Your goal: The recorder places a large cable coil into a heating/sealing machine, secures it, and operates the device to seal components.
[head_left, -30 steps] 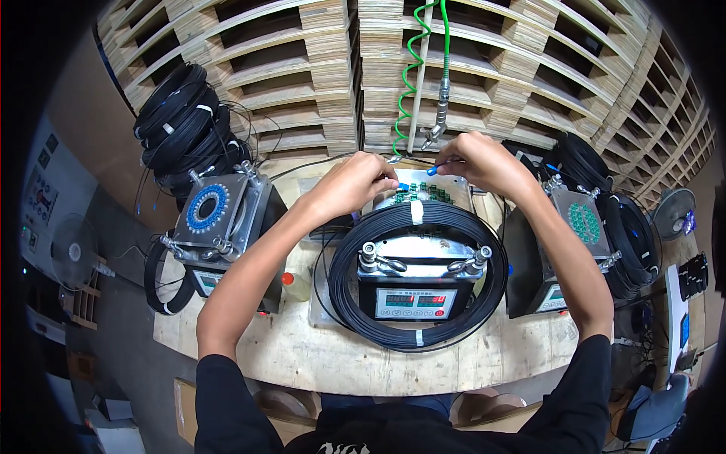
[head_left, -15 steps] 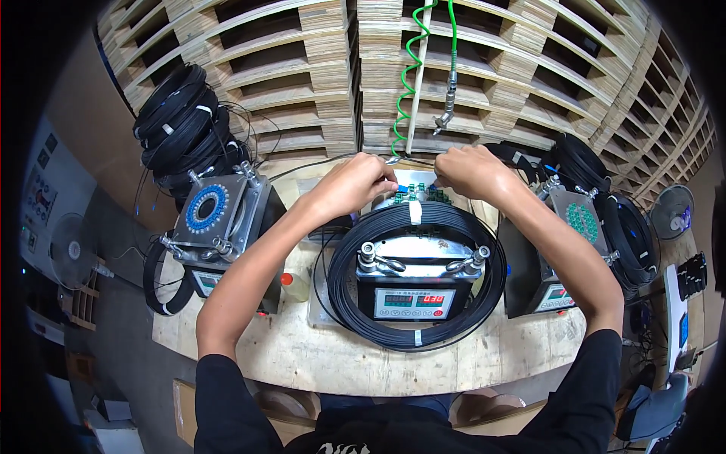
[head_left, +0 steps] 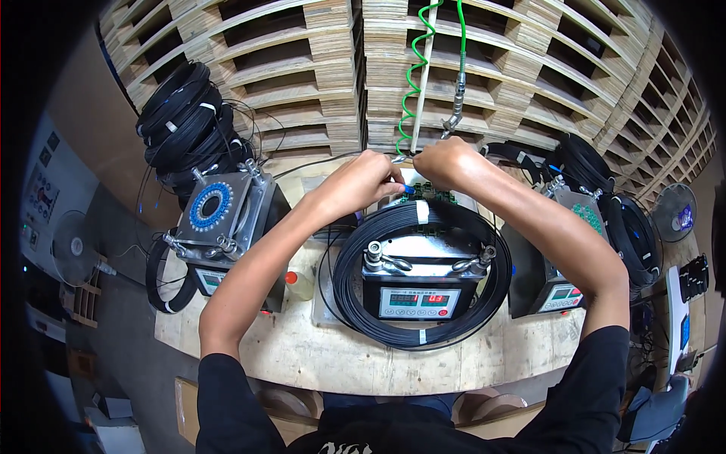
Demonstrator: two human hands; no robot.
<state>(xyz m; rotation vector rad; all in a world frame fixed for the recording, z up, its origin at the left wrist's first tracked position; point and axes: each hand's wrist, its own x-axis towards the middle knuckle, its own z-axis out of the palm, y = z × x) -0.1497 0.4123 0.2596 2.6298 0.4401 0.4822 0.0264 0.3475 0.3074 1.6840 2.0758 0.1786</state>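
Note:
My left hand (head_left: 372, 179) is closed in a pinch on a small blue connector (head_left: 409, 189) at the far side of the middle machine (head_left: 420, 261). Close to it on the right, my right hand (head_left: 448, 161) is curled with the fingertips turned away, so what they hold is hidden. Below both hands lie the green connector holders (head_left: 435, 194) on the machine's top. A large coil of black cable (head_left: 349, 291), tied with white tape, rests around the machine, whose front has a lit display panel (head_left: 420, 303).
To the left stands a machine with a blue ring of holders (head_left: 209, 206), and behind it stacked black cable coils (head_left: 178, 125). Another machine (head_left: 563, 287) with green holders stands right, beside more coils (head_left: 634, 234). A small red-capped bottle (head_left: 298, 287) and a hanging green air hose (head_left: 462, 45) are nearby.
My right hand has moved left, closer to my left hand. My left hand keeps its pinch on the blue connector. The whole view has shifted slightly.

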